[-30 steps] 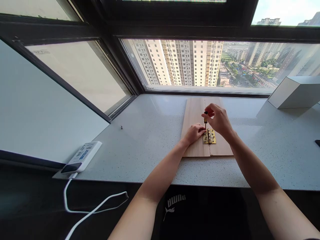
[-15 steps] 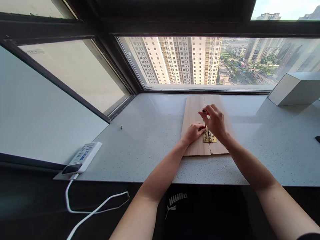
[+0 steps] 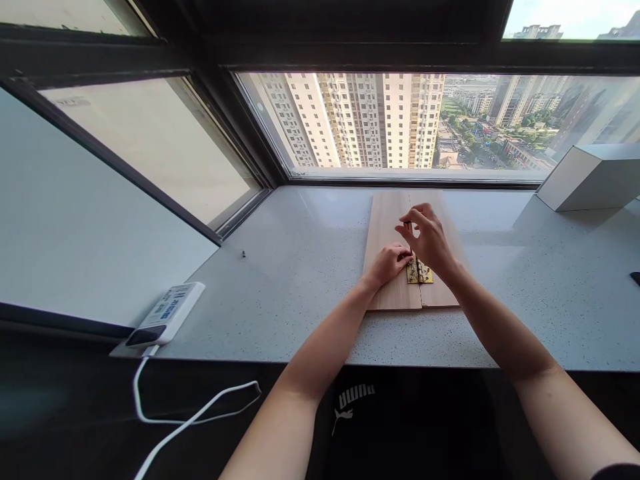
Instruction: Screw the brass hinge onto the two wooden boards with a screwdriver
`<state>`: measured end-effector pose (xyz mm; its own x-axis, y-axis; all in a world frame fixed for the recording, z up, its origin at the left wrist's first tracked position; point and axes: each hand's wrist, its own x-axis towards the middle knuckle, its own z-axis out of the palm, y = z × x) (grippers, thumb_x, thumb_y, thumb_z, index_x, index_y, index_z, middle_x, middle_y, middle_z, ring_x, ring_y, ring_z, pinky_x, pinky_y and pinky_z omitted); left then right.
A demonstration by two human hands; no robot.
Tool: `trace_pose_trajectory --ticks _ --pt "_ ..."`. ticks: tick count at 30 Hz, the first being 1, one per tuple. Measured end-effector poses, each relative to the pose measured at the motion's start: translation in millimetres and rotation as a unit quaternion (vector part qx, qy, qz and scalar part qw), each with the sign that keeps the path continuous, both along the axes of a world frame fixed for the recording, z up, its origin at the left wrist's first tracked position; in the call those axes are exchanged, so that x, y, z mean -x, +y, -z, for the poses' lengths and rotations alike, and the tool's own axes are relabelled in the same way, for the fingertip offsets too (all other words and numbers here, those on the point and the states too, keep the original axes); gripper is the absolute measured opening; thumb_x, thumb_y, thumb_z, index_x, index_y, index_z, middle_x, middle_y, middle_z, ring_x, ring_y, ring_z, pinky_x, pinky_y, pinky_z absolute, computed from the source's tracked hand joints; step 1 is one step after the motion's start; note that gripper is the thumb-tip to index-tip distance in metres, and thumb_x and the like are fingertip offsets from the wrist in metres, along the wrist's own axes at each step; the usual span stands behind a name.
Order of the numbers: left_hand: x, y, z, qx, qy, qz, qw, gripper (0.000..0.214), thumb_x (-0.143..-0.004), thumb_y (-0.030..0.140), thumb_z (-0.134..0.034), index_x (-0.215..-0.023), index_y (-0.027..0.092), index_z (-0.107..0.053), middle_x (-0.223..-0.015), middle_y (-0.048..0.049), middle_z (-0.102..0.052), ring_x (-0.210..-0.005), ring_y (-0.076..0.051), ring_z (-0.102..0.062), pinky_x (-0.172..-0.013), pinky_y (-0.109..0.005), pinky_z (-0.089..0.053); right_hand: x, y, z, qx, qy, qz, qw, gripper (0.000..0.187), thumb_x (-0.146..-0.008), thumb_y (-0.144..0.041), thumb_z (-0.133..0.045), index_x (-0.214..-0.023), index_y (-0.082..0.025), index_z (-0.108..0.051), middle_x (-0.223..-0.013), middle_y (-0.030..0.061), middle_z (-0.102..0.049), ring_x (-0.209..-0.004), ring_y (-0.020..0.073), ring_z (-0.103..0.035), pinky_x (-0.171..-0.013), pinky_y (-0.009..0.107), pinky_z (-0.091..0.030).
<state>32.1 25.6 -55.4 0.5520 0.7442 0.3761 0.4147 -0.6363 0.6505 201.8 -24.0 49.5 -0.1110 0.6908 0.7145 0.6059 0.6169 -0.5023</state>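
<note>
On the worktop (image 3: 300, 287), the brass-coloured hinge (image 3: 414, 275) is being kept across the seam of the wooden boards (image 3: 385, 220), its upper left edge being touched by the left hand (image 3: 387, 263); can't tell whether anything is being pinched. Just beyond, the screwdriver (image 3: 409, 228) is being gripped near-upright by the right hand's (image 3: 429, 239) fingertips, which are being rolled round the handle versus a second ago; presumably the driver is being twisted at the left leaf.
</note>
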Motion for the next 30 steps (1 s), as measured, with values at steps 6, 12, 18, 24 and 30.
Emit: trace_pose_trajectory --ticks 6,12,18,24,30 --pt "0.5 -1.1 -0.3 0.01 -0.007 0.001 1.0 0.011 -0.107 0.018 -0.078 -0.106 0.018 -0.089 -0.105 -0.0082 -0.08 -0.089 -0.022 -0.074 -0.088 -0.036 -0.059 -10.7 -1.2 -10.3 -0.007 0.015 -0.016 1.0 0.009 -0.107 -0.018 -0.072 -0.105 -0.024 -0.078 -0.103 0.0066 -0.078 -0.088 0.0224 -0.077 -0.082 0.039 -0.064" --pt "1.1 -2.2 -1.0 0.011 -0.007 -0.003 1.0 0.01 -0.107 0.018 -0.078 -0.106 0.019 -0.089 -0.103 -0.0073 -0.079 -0.087 -0.021 -0.073 -0.09 -0.036 -0.06 -19.4 -1.7 -18.0 0.071 0.01 -0.025 0.997 0.019 -0.105 -0.019 -0.066 -0.118 -0.025 -0.077 -0.109 0.0069 -0.087 -0.096 0.0255 -0.084 -0.094 0.043 -0.069" --pt "1.1 -1.9 -0.4 0.016 -0.006 -0.005 1.0 0.011 -0.107 0.019 -0.078 -0.104 0.018 -0.089 -0.104 -0.0076 -0.079 -0.087 -0.021 -0.073 -0.089 -0.036 -0.06 -17.8 0.2 -15.7 0.084 0.015 -0.026 0.996 0.016 -0.108 -0.026 -0.068 -0.117 -0.026 -0.082 -0.111 0.0072 -0.087 -0.102 0.0262 -0.085 -0.095 0.044 -0.07" --pt "0.3 -2.4 -1.6 0.019 -0.005 -0.005 1.0 0.011 -0.107 0.02 -0.078 -0.104 0.019 -0.089 -0.104 -0.0074 -0.079 -0.086 -0.02 -0.072 -0.09 -0.036 -0.06 -17.1 1.0 -15.0 0.028 0.013 0.013 0.999 0.005 -0.103 -0.028 -0.084 -0.105 -0.024 -0.086 -0.111 0.008 -0.075 -0.09 0.0222 -0.074 -0.084 0.042 -0.068" --pt "0.2 -2.9 -2.8 0.018 -0.002 -0.006 1.0 0.013 -0.107 0.022 -0.078 -0.105 0.019 -0.09 -0.104 -0.0079 -0.08 -0.087 -0.021 -0.072 -0.09 -0.036 -0.06 -18.7 -1.5 -18.6 0.046 -0.002 0.003 0.999 0.007 -0.104 -0.021 -0.078 -0.103 -0.024 -0.084 -0.105 0.0066 -0.076 -0.087 0.0222 -0.076 -0.085 0.041 -0.066"
